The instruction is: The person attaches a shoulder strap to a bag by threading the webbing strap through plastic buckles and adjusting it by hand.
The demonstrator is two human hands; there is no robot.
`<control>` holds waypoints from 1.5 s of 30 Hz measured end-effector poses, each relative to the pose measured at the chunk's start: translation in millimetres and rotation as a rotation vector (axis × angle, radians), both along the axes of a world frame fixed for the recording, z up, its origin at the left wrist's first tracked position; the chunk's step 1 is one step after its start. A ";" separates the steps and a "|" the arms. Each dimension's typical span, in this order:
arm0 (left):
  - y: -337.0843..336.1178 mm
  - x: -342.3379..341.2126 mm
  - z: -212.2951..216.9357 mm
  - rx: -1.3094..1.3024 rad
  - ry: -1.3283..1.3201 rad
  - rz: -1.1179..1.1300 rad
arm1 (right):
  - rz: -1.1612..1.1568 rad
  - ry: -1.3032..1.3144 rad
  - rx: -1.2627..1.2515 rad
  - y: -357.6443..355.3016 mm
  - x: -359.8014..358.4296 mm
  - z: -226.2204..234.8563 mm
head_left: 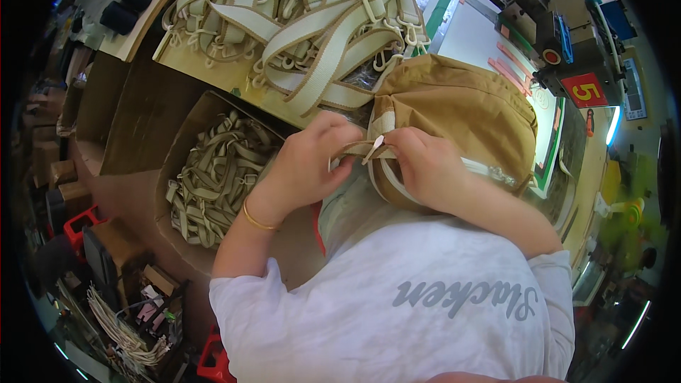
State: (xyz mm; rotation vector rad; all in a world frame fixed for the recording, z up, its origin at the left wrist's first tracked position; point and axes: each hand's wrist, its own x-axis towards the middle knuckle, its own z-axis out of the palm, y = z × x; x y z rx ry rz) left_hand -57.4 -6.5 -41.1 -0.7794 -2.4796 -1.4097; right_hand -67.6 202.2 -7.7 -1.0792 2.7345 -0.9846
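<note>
A tan fabric bag [461,110] lies on the worktable in front of me, its near edge against my body. My left hand [312,159] and my right hand [418,167] meet at that edge. Both pinch a cream webbing strap [355,147] with a small white plastic clip [374,147] between the fingertips. A gold bangle sits on my left wrist. The part of the bag under my right hand is hidden.
A heap of cream straps with white buckles [312,14] covers the table behind the bag. A brown cardboard box [181,149] at my left holds several folded straps [216,177]. A machine with a red tag [585,89] stands at the right. Red crates and cables lie on the floor at lower left.
</note>
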 end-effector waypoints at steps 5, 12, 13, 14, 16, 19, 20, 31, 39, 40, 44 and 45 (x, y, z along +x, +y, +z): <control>-3.2 6.5 -4.1 -0.310 0.412 -0.018 | -0.008 -0.009 -0.044 1.1 1.0 2.9; -4.5 4.9 -11.0 -0.388 0.491 0.013 | 0.161 0.113 -0.015 1.1 2.4 6.3; -4.4 4.7 -11.1 -0.383 0.459 0.007 | 0.160 0.150 0.034 1.1 3.3 6.6; -3.9 5.0 -11.1 -0.383 0.460 0.005 | 0.158 0.151 0.034 0.4 2.8 5.4; -2.6 6.3 -10.8 -0.338 0.465 0.054 | 0.195 0.392 -0.008 -1.2 0.6 1.9; -1.4 7.3 -8.6 -0.325 0.527 0.081 | 0.224 0.503 0.036 -2.0 -1.9 10.0; -0.3 7.2 -7.8 -0.312 0.575 0.115 | 0.255 0.562 0.024 -2.8 -2.9 10.6; -2.6 -4.0 -3.9 -0.024 -0.046 -0.079 | -0.007 0.088 -0.217 -2.5 3.1 -11.2; -27.7 -18.9 -19.2 0.371 -0.926 -0.607 | -0.221 -0.659 -0.252 1.3 9.8 4.0; -30.8 -19.0 -15.8 0.367 -0.930 -0.608 | -0.232 -0.741 -0.285 2.3 9.7 1.5; -56.6 -12.1 -9.2 0.454 -0.935 -0.437 | -0.283 -0.937 -0.323 5.7 7.2 3.1; -67.5 -4.3 -7.6 0.619 -1.140 -0.304 | -0.280 -0.942 -0.324 7.3 5.3 3.6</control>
